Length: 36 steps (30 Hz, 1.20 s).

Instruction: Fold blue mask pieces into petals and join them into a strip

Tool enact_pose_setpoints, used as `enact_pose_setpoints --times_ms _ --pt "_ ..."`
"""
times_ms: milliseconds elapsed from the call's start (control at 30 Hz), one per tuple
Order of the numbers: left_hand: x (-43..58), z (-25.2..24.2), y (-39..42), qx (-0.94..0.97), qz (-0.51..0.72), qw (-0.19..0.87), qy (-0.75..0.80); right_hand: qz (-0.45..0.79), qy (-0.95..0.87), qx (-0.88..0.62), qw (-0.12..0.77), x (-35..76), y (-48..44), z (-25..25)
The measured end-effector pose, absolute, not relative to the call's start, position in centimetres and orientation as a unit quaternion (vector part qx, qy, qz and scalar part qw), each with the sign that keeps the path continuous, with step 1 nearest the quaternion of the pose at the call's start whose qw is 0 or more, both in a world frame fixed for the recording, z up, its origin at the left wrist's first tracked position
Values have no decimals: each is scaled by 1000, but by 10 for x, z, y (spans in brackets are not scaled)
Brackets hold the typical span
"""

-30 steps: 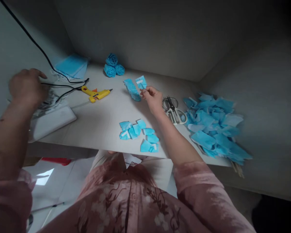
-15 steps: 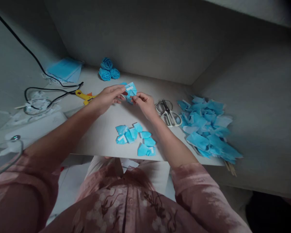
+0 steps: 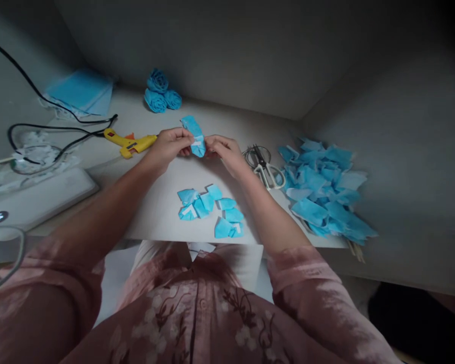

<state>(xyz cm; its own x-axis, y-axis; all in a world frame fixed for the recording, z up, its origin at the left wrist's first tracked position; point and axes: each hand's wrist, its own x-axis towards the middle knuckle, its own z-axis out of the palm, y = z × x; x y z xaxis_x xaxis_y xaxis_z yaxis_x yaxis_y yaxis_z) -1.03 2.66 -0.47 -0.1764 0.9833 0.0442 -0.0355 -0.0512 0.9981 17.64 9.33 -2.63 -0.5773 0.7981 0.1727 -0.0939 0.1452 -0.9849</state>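
Between my two hands is a blue folded petal piece (image 3: 192, 127) with a white strip across it, held upright above the table. My left hand (image 3: 172, 143) pinches its left side between thumb and fingers. The fingers of my right hand (image 3: 225, 150) are closed at its right edge; exactly what the fingertips grip is partly hidden. Nearer my body, several loose blue petals (image 3: 201, 205) lie in a cluster on the white table (image 3: 151, 212), a few showing white strips. A yellow glue gun (image 3: 131, 144) lies just left of my left hand.
Scissors with white handles (image 3: 265, 174) lie beside a wire coil, right of my right hand. Beyond them is a heap of blue pieces (image 3: 318, 187) with sticks. Three blue paper roses (image 3: 157, 101) stand at the back. A blue stack (image 3: 81, 93), black cable (image 3: 56, 126) and white device (image 3: 49, 197) occupy the left.
The petal piece has turned in my hands, and a longer blue part now points up and away. My left thumb has come down onto it. The camera view has shifted slightly.
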Motion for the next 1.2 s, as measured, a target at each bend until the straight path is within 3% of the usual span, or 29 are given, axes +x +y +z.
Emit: enact_pose_setpoints --times_ms 533,833,1200 --pt "-8 -15 28 520 532 370 557 527 -712 -290 364 174 94 -32" --pt "3 -10 16 608 547 152 555 460 -723 -303 417 172 97 -38" --pt "2 -20 20 599 536 169 571 449 -724 -300 429 168 95 -38"
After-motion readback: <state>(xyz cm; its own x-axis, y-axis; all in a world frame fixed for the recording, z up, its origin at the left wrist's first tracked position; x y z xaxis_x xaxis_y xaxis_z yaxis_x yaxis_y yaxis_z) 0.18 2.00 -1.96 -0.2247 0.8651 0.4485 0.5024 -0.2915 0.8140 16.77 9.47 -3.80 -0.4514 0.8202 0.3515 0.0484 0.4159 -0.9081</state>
